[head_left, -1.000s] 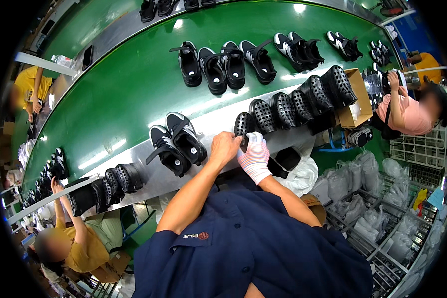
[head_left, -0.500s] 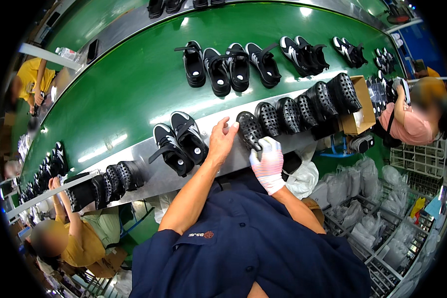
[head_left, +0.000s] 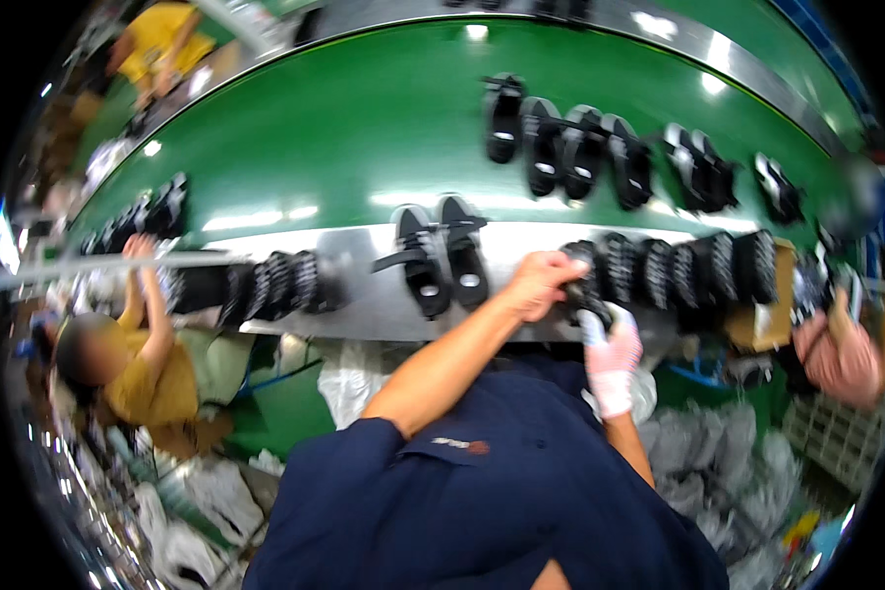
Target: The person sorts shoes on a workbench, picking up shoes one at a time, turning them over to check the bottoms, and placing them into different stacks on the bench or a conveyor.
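My bare left hand (head_left: 539, 285) is closed, its thumb and fingers pinching the upper left side of a black shoe-shaped form (head_left: 584, 283) dotted with round marks. My right hand (head_left: 612, 354), in a white and pink striped glove, grips the lower end of that same form. The picture is blurred, so whether its dots are holes or knobs is hard to tell. A row of similar black forms (head_left: 656, 272) stands just to the right on the metal ledge. To the left of my hands lies a pair of black and grey strap shoes (head_left: 463, 258).
More black shoes (head_left: 582, 157) lie on the green belt (head_left: 344, 128) beyond. An open cardboard box (head_left: 783, 295) ends the row at right. Another person in yellow (head_left: 152, 379) works at left, beside more black forms (head_left: 275, 285). Bagged items (head_left: 703, 442) fill racks at lower right.
My left hand was open beside the black form and now pinches it. My right hand keeps its grip on the lower end. The whole view has swung leftward.
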Demonstrator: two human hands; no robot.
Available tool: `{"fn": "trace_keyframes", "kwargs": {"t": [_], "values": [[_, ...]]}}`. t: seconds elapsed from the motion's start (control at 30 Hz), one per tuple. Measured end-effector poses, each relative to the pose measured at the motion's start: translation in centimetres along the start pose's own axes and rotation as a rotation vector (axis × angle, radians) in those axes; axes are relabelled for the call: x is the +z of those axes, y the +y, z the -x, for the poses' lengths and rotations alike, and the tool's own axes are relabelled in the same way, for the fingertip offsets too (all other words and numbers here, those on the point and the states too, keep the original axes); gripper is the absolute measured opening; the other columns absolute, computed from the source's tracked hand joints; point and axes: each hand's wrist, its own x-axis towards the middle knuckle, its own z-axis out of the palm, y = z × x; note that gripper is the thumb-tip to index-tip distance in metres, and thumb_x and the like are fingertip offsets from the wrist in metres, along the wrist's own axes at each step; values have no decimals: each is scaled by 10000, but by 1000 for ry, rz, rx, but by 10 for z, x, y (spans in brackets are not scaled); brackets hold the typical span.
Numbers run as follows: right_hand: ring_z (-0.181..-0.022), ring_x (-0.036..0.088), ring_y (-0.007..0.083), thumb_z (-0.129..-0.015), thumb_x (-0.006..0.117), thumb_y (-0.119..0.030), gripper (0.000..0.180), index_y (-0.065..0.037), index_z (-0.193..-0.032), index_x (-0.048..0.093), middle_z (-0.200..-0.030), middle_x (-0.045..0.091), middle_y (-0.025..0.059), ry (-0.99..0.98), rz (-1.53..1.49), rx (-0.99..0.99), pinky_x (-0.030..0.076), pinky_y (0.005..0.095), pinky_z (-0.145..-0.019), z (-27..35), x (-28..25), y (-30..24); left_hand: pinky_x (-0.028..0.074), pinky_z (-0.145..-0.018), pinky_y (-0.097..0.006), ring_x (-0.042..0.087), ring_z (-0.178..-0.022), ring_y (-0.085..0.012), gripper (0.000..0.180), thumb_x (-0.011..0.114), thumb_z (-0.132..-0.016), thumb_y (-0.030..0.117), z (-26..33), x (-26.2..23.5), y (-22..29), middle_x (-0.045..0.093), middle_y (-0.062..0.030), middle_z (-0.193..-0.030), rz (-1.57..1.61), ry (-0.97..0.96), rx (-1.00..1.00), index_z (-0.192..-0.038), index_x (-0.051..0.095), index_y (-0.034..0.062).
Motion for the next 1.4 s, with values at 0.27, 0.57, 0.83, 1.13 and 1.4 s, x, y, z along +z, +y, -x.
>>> {"fn": "trace_keyframes", "kwargs": {"t": [0.27,0.57,0.83,1.13,1.4], "values": [[-731,597,142,-847,868,-207,330,-13,-1037,680,-867,665,36,47,-222,206,521,311,-706,5,-4,-8,639,-809,-405,717,-932,-156,304,683,-1025,341,3,5,-19,731,-50,-1079,577,-240,71,-1168,674,73],[-747,657,197,-772,858,-134,358,-11,-1031,642,-854,674,108,40,-165,130,546,338,-742,-1,-3,-7,605,-930,-400,719,-1020,-182,286,579,-1087,273,-8,-13,-34,735,-77,-1146,497,-100,122,-1234,661,41],[-748,523,49,-881,793,-3,300,-28,-1103,594,-874,589,-18,186,-602,247,466,217,-687,-10,-39,-9,607,-758,-330,694,-876,-155,301,595,-1074,342,-27,-18,-38,732,-46,-960,-98,186,16,-1071,699,60],[-762,514,42,-852,818,-70,303,-30,-1088,632,-876,595,-26,-109,-564,297,463,212,-710,-10,-70,-34,560,-945,-415,665,-1127,-251,562,706,-994,307,54,13,18,630,-156,-1322,-465,231,486,-1445,539,17],[-766,664,175,-950,736,-329,374,6,-1104,671,-886,733,97,-622,-259,106,545,349,-741,-11,-27,-81,541,-927,-305,634,-1082,-150,592,812,-868,24,129,-26,55,626,-89,-1226,-64,129,280,-1391,536,42]]}}
